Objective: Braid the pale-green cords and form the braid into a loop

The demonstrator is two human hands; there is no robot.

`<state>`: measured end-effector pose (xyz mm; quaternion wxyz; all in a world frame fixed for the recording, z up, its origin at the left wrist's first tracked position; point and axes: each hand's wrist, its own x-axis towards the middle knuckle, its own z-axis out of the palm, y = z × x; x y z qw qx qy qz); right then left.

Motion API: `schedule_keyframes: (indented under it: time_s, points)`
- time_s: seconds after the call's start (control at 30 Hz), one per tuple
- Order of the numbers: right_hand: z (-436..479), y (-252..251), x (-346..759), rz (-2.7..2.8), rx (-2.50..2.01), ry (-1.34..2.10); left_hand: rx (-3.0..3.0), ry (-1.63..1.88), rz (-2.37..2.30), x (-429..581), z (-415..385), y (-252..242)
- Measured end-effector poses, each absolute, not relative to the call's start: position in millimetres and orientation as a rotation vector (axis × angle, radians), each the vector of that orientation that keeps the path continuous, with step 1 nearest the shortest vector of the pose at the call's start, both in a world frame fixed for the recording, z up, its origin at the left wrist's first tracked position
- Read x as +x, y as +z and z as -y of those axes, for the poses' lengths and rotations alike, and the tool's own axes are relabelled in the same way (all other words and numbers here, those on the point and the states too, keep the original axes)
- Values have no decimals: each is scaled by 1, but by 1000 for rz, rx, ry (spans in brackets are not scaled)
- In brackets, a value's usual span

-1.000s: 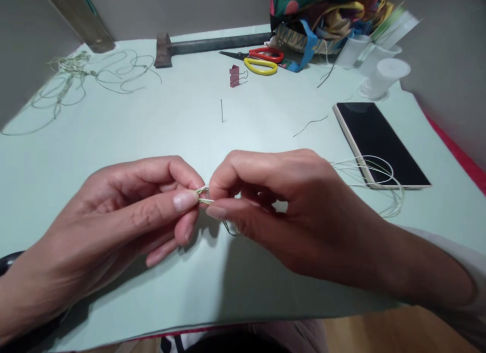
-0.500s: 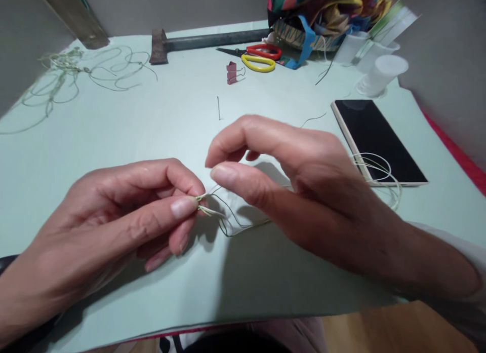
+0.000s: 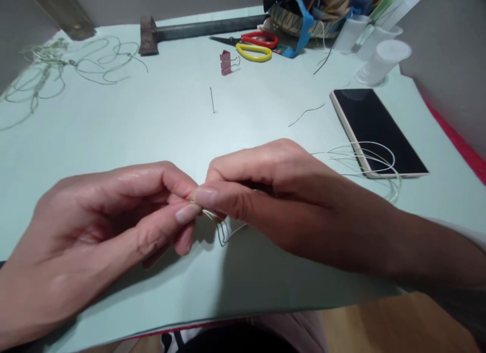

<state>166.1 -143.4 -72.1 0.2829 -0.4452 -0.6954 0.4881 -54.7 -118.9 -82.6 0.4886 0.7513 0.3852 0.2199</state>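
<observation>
Between thumb and index finger, my left hand (image 3: 125, 221) pinches a small bunch of thin green and white cords (image 3: 220, 230). My right hand (image 3: 273, 201) is closed too, its thumb and index fingertips pressed against the left fingertips on the same cords. Short dark and pale loops hang below the meeting fingertips. The point where the cords join is hidden under the fingers. To the right of my right hand, loose cord ends (image 3: 395, 165) curl out over the corner of a phone (image 3: 379, 130).
Toward the back lie a hammer (image 3: 208, 28), red-and-yellow-handled scissors (image 3: 254, 45), a binder clip (image 3: 226, 63) and a nail (image 3: 212, 100). Tangled green cord (image 3: 56, 64) spreads at the back left. White spools (image 3: 383, 62) stand back right, near a basket of fabric (image 3: 304, 18).
My right hand has come down and left, closing its thumb and index finger onto the cords at my left fingertips. My left hand keeps its pinch. The view has shifted slightly.
</observation>
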Motion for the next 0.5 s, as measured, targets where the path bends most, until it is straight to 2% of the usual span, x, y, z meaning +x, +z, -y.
schedule_keyframes:
  time_s: [0.5]
  points:
    - [146, -75, 175, 1690, -1179, 1380, 1524, 530, -982, -57, 120, -86]
